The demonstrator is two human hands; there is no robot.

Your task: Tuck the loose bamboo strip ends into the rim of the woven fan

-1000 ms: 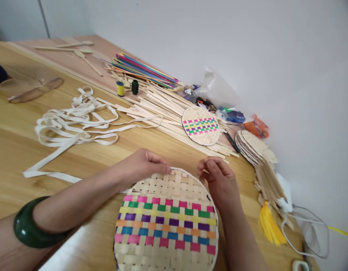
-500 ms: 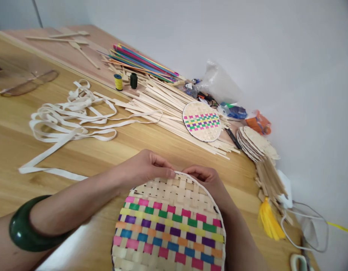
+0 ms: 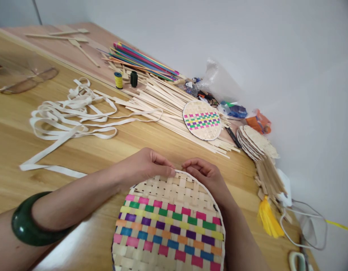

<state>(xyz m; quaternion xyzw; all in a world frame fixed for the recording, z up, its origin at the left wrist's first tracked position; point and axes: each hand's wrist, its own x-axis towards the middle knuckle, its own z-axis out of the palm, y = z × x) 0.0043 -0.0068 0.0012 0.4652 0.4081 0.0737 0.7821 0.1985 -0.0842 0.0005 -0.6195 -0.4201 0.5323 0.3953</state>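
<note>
A round woven bamboo fan [image 3: 168, 218] with pink, green, yellow, purple, orange and blue strips stands tilted before me, its lower part cut off by the frame. White edging runs along its rim. My left hand [image 3: 151, 165] pinches the top of that rim between thumb and fingers. Just to the right, my right hand [image 3: 203, 175] has its fingertips drawn together at the edge; what they hold, if anything, is too small to make out. White ribbon [image 3: 55, 146] lies in loose loops on the table and runs behind my left forearm.
A smaller woven disc [image 3: 202, 120] rests on scattered bamboo strips [image 3: 159, 98]. Beyond are colored strips [image 3: 145, 62], a yellow thread spool [image 3: 118, 80] and a dark spool [image 3: 133, 79]. Stacked fans [image 3: 257, 143], a yellow tassel [image 3: 269, 218] and scissors [image 3: 298, 259] lie right; glasses [image 3: 29, 81] lie left.
The fingers of my right hand have risen slightly off the rim and show more clearly. My left hand keeps its pinch, and the fan has hardly moved.
</note>
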